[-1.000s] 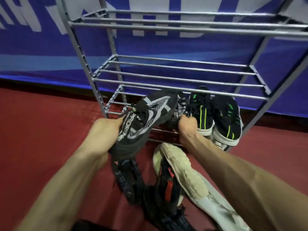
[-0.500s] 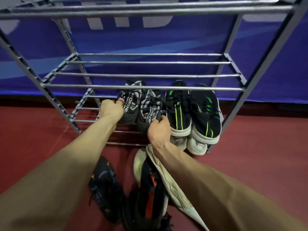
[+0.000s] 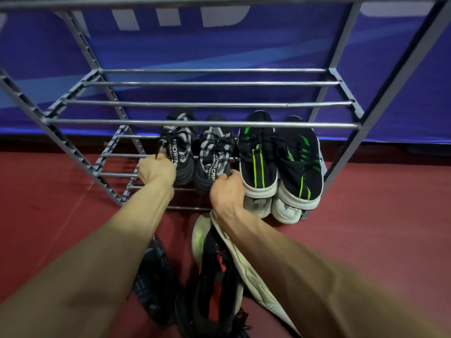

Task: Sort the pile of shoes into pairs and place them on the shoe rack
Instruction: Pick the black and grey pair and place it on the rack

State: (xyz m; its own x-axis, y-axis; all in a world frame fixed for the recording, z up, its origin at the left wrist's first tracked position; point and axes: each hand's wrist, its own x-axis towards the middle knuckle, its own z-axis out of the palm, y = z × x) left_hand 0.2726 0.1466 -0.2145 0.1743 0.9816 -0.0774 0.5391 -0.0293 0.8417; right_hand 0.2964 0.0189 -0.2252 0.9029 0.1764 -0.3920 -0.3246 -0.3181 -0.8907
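Two black-and-grey sneakers stand side by side on the bottom shelf of the grey metal shoe rack [image 3: 200,123]. My left hand [image 3: 156,170] grips the heel of the left sneaker [image 3: 179,152]. My right hand [image 3: 227,191] grips the heel of the right sneaker [image 3: 214,159]. A pair of black shoes with green stripes [image 3: 280,162] sits to their right on the same shelf. On the floor below lies the pile: a dark patterned shoe [image 3: 152,276], a black-and-red shoe [image 3: 214,276] and a white-soled shoe [image 3: 246,264] turned on its side.
The rack's middle and top shelves hold nothing. A blue banner [image 3: 244,50] hangs behind the rack. Red floor [image 3: 378,215] spreads to both sides.
Both hands carried the black-and-grey sneakers from above the pile onto the bottom shelf, beside the green-striped pair. The view has moved closer to the rack.
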